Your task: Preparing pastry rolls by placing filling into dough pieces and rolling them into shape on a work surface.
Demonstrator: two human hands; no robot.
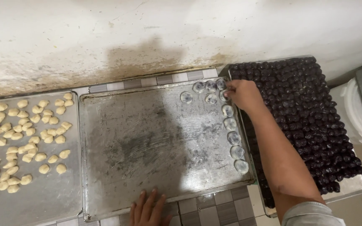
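The right hand [243, 94] pinches a pale filled dough round [224, 96] at the far right corner of the middle metal tray [147, 142], whose long axis runs left to right. More rounds [233, 138] line its right edge, leaving most of it bare. The left hand [147, 209] lies spread flat on the near rim.

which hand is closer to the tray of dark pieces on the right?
Right. The right hand is at the middle tray's far right corner, right beside the tray of dark pieces, forearm lying over its edge. The left hand rests on the middle tray's near rim, well away.
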